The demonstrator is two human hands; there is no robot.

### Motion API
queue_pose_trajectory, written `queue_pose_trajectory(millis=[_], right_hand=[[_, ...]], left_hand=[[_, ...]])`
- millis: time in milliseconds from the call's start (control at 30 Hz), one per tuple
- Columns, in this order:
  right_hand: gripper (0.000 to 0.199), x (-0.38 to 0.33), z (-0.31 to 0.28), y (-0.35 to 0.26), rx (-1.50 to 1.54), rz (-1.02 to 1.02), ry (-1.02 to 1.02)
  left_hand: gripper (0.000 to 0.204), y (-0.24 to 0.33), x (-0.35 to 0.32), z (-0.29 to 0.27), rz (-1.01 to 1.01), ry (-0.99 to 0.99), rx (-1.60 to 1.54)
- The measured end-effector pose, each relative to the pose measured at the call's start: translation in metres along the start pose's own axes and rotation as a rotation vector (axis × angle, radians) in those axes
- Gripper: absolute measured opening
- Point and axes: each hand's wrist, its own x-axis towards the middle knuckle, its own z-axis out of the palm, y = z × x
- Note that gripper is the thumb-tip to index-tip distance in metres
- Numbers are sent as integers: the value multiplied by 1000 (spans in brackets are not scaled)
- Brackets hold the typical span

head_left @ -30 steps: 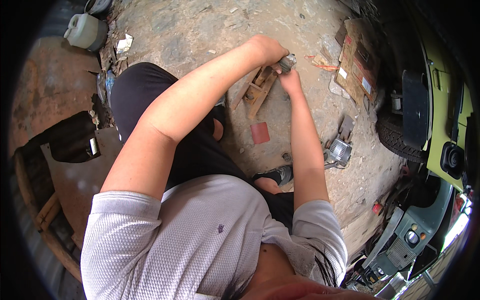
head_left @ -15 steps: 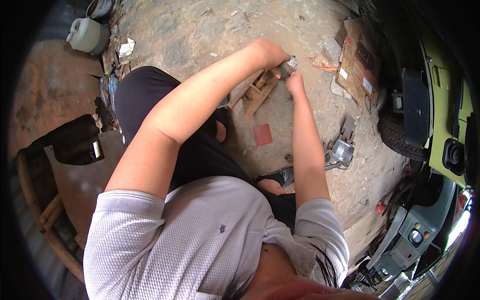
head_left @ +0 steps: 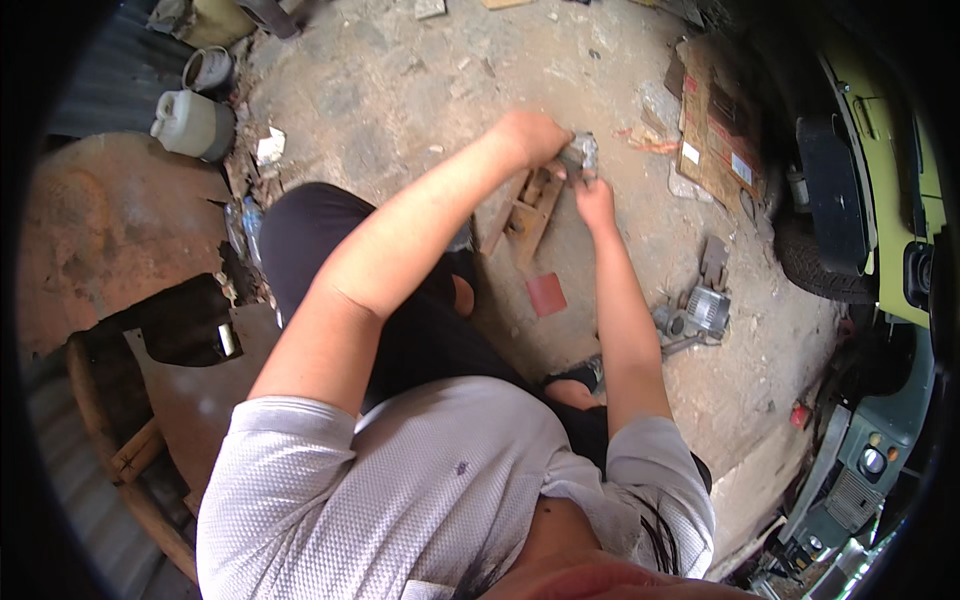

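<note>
A grey metal part (head_left: 588, 150), blocky with a lighter end, is held up between both hands above the floor. My left hand (head_left: 535, 140) reaches over from the left and is closed on its left side. Lower down, my right hand (head_left: 596, 203) grips the near end of the same part, its fingers partly hidden and slightly blurred. Just below and left of the hands lies a wooden frame (head_left: 527, 215) with crosspieces. A dull red square sheet (head_left: 546, 295) rests on the floor nearer to me.
A finned grey metal machine part (head_left: 708, 312) lies right of my right forearm. Flattened cardboard (head_left: 712, 140) is at the far right, beside a tyre (head_left: 815, 265) and a yellow-green vehicle (head_left: 900, 200). A white jerrycan (head_left: 190, 125) stands at the far left.
The whole view has shifted, so the floor things appear lower and further right. Both hands still hold the metal part; my right hand sits slightly nearer to me.
</note>
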Motion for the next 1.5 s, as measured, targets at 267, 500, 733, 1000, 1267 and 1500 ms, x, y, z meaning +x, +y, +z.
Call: queue_pose_trajectory(millis=[267,500,733,1000,1267,1500], right_hand=[[25,0,-14,-14,294,211,431],[28,-16,-8,18,-53,55,436],[31,-31,-46,67,447,391,692],[21,-94,-22,164,930,764,658],[27,-128,-33,160,958,891,582],[31,-105,-107,124,817,516,644]], left_hand=[[59,23,-11,-14,11,-37,114],[59,34,-4,-9,45,29,142],[64,39,-7,-5,-28,50,148],[68,52,-2,-7,-77,75,142],[68,54,-1,-3,-90,67,136],[69,54,-2,0,-83,100,141]])
